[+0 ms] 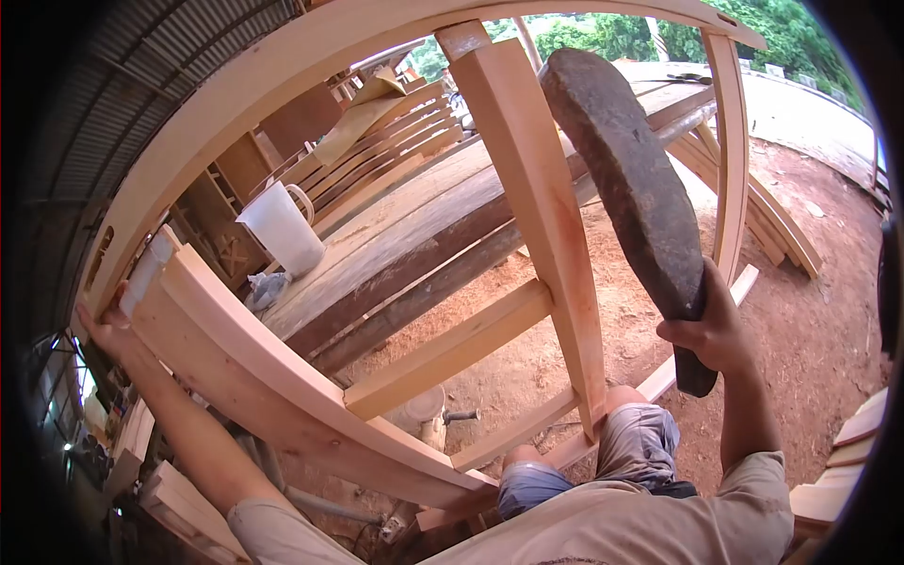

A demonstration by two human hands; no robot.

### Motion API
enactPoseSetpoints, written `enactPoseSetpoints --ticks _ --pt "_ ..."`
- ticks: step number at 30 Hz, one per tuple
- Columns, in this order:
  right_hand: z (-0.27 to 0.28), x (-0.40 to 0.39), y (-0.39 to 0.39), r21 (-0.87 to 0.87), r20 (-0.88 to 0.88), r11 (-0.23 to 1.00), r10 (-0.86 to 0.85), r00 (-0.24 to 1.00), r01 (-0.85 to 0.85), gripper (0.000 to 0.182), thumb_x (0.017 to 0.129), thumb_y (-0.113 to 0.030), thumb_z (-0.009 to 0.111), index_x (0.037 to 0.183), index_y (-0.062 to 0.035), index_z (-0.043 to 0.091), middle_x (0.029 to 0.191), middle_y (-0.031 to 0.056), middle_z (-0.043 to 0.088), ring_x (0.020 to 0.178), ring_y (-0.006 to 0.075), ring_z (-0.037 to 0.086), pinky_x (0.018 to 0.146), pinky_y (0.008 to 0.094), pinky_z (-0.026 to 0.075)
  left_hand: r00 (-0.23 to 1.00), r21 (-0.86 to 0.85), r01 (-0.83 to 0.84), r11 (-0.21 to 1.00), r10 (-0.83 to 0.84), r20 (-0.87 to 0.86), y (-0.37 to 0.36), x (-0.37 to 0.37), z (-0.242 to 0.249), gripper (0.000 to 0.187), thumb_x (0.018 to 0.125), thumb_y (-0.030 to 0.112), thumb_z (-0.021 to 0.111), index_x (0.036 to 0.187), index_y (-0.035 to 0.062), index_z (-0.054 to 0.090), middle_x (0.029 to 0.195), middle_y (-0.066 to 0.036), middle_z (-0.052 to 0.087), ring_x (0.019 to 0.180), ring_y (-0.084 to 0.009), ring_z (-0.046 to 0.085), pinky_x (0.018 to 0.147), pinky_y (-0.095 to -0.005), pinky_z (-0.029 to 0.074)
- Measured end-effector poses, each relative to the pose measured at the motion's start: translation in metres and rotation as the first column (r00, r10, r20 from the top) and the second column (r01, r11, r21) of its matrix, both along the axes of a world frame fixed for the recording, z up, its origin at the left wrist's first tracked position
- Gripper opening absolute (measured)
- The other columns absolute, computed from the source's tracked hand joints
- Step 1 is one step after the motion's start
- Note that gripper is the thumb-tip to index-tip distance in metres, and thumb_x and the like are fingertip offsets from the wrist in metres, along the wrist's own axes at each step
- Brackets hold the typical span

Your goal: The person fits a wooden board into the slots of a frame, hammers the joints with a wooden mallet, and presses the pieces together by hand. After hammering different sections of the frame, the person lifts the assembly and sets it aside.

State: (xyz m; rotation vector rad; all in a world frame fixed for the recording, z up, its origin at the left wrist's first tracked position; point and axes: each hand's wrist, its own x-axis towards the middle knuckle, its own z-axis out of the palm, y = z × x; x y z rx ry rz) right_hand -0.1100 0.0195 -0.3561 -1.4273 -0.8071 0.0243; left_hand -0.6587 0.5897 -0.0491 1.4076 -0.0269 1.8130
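My right hand [718,330] is closed around the narrow handle of a heavy, dark wooden mallet [636,169], its thick head raised up and to the left. At the far left, my left hand [111,331] grips the corner of a pale wooden frame [254,372], where a wide curved board meets a long curved top rail [282,61]. Its fingertips are partly hidden behind the wood. A thick upright post [527,179] stands in the middle of the frame, joined to the board by a crosspiece [452,348]. The mallet is apart from the frame.
Beyond the frame is a rough plank bench [405,235] bearing a white plastic jug [282,229] and a crumpled plastic bag [266,290]. Slatted wooden pieces [395,141] stand behind. Cut boards [852,452] lie at lower right, on reddish ground [800,339].
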Motion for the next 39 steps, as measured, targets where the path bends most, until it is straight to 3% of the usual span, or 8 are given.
enactPoseSetpoints --ticks 4,6,10,22,26,32,36,39 --pt "0.007 -0.005 0.005 -0.088 0.007 0.995 -0.052 0.999 0.053 0.082 0.062 -0.006 0.078 0.133 0.0036 0.038 0.111 0.0134 0.055 0.102 0.0209 0.055 0.089 0.0330 0.046 0.991 -0.047 -0.079 0.996 0.084 0.102 -0.016 0.014 -0.001 0.076 0.089 0.062 0.044 0.115 -0.0088 0.056 0.093 -0.023 0.066 0.091 -0.0314 0.064 0.092 -0.0372 0.046" --pt "0.013 -0.009 0.003 -0.161 0.053 0.982 -0.091 0.994 0.099 0.083 0.062 -0.007 0.078 0.133 0.0037 0.037 0.111 0.0151 0.055 0.103 0.0225 0.056 0.089 0.0337 0.046 1.000 0.012 -0.007 1.000 0.007 0.017 -0.001 0.002 0.000 0.075 0.089 0.058 0.049 0.124 -0.0077 0.048 0.101 -0.024 0.063 0.093 -0.0333 0.063 0.090 -0.0399 0.048" --pt "0.012 -0.003 0.000 -0.255 0.178 0.954 -0.114 0.977 0.158 0.083 0.062 -0.007 0.078 0.133 0.0038 0.037 0.113 0.0185 0.056 0.106 0.0262 0.056 0.092 0.0361 0.045 0.999 -0.064 0.021 0.998 -0.018 0.042 -0.003 0.008 0.000 0.073 0.089 0.061 0.047 0.116 -0.0066 0.057 0.093 -0.023 0.067 0.092 -0.0301 0.064 0.092 -0.0370 0.046" --pt "-0.003 -0.005 0.008 -0.003 0.003 0.999 -0.034 0.999 0.035 0.084 0.059 -0.001 0.077 0.134 -0.0003 0.038 0.111 0.0113 0.054 0.103 0.0205 0.053 0.091 0.0335 0.044 0.992 -0.070 0.006 0.998 0.003 0.124 -0.021 0.023 -0.007 0.067 0.091 0.051 0.053 0.123 -0.0082 0.051 0.104 -0.023 0.064 0.097 -0.0310 0.062 0.093 -0.0379 0.045" --pt "0.000 -0.003 -0.004 -0.025 0.118 0.992 -0.120 0.986 0.123 0.084 0.060 0.000 0.078 0.134 -0.0003 0.037 0.113 0.0114 0.054 0.103 0.0211 0.053 0.092 0.0336 0.043 0.996 0.035 0.019 0.999 -0.022 0.081 0.002 0.011 -0.002 0.063 0.093 0.044 0.055 0.128 -0.0074 0.046 0.115 -0.024 0.059 0.105 -0.0321 0.060 0.096 -0.0393 0.044" --pt "0.052 0.025 -0.015 0.148 0.403 0.926 -0.378 0.834 0.348 0.078 0.068 -0.011 0.077 0.133 0.0039 0.036 0.117 0.0142 0.053 0.103 0.0234 0.054 0.090 0.0333 0.045 0.989 -0.020 0.075 0.997 -0.072 0.126 -0.005 0.018 -0.003 0.060 0.093 0.041 0.057 0.127 -0.0072 0.048 0.115 -0.022 0.061 0.105 -0.0327 0.060 0.099 -0.0405 0.043" --pt "0.126 0.051 -0.015 0.252 0.435 0.923 -0.378 0.817 0.292 0.070 0.072 -0.018 0.078 0.127 0.0037 0.041 0.110 0.0136 0.057 0.098 0.0196 0.055 0.085 0.0313 0.046 0.990 0.053 0.064 0.997 -0.070 0.125 -0.009 0.021 -0.007 0.060 0.092 0.039 0.059 0.129 -0.0068 0.046 0.118 -0.023 0.058 0.108 -0.0328 0.057 0.100 -0.0413 0.042" --pt "0.183 0.084 -0.026 0.380 0.632 0.796 -0.595 0.496 0.471 0.068 0.071 -0.027 0.081 0.122 0.0019 0.047 0.100 0.0126 0.061 0.087 0.0190 0.058 0.081 0.0318 0.047 0.996 0.102 -0.066 0.993 0.059 0.070 0.020 0.007 -0.008 0.059 0.092 0.038 0.060 0.129 -0.0067 0.046 0.120 -0.023 0.057 0.109 -0.0325 0.056 0.100 -0.0412 0.042"
